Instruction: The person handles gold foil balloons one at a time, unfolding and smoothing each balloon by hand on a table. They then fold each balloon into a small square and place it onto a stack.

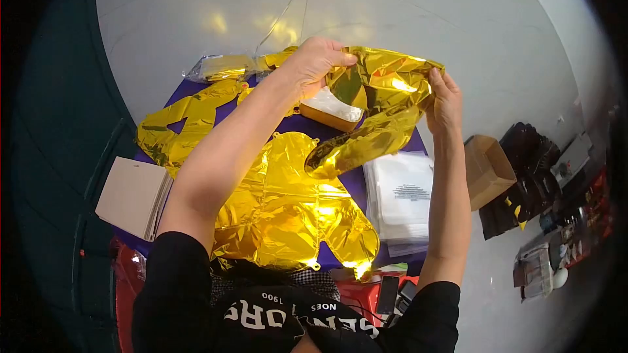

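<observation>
A gold foil balloon (pixel 392 82), flat and creased, hangs stretched between my two hands above the far side of the table. My left hand (pixel 318 64) pinches its upper left edge between thumb and fingers. At the upper right corner my right hand (pixel 446 99) grips the foil. One strip of this balloon droops down to the left, over a larger flat gold foil balloon (pixel 281 202) lying near my body. Another gold balloon, shaped like a letter A (pixel 196 114), lies to the left, partly hidden by my left arm.
A stack of pale cards (pixel 133 196) sits at the left table edge. Clear plastic bags (pixel 400 199) lie on the right. Behind stand a brown box with white contents (pixel 333 110) and a packet of gold foil (pixel 222 67). A carton (pixel 487 171) is right of the table.
</observation>
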Motion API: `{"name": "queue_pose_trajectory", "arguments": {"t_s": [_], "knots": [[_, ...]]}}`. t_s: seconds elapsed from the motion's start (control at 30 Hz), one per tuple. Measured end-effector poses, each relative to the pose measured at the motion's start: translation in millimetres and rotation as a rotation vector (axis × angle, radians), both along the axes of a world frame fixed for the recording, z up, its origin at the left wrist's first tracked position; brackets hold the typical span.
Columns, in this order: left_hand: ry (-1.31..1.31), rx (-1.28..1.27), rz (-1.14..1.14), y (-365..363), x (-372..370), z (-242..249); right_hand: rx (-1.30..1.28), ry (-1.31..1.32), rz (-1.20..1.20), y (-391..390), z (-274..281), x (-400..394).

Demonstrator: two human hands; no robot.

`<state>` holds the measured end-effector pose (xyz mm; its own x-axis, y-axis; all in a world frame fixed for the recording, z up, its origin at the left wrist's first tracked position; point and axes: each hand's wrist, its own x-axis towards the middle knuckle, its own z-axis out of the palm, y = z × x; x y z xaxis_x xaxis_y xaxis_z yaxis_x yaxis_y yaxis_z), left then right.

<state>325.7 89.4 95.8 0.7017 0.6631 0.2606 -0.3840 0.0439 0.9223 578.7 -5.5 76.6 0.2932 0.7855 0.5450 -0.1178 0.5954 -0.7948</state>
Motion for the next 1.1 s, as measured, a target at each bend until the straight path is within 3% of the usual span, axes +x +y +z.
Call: {"name": "queue_pose_trajectory", "arguments": {"t_s": [0.17, 0.27, 0.4, 0.5, 0.6, 0.67, 0.9, 0.97, 1.03, 1.07, 1.1], "knots": [[0.048, 0.106, 0.147, -13, 3, 6, -0.027, 0.018, -0.046, -4, 4, -8], [0.028, 0.174, 0.205, -11, 10, 6, -0.072, 0.047, 0.049, -10, 10, -24], [0.042, 0.351, 0.333, -21, 10, 13, -0.129, -0.134, -0.022, -10, 13, -38], [0.249, 0.492, 0.466, -18, 6, 17, -0.119, -0.282, -0.122, -2, 6, -40], [0.267, 0.445, 0.453, -16, 0, 18, -0.098, -0.296, -0.225, 2, 2, -53], [0.127, 0.319, 0.378, -7, 1, 10, -0.083, -0.287, -0.265, 9, 0, -57], [-0.147, 0.124, 0.223, -6, -21, 15, -0.132, -0.551, -0.422, 36, -7, -30], [-0.166, 0.115, 0.268, 3, -35, 21, -0.17, -0.603, -0.523, 33, -4, -25], [-0.2, 0.07, 0.272, 25, -51, 27, -0.308, -0.364, -0.443, 33, -2, 3], [-0.193, 0.082, 0.418, 22, -64, 35, -0.379, -0.245, -0.402, 33, -2, 20], [-0.183, 0.094, 0.564, 19, -77, 43, -0.277, -0.09, -0.398, 36, -7, 35]]}}
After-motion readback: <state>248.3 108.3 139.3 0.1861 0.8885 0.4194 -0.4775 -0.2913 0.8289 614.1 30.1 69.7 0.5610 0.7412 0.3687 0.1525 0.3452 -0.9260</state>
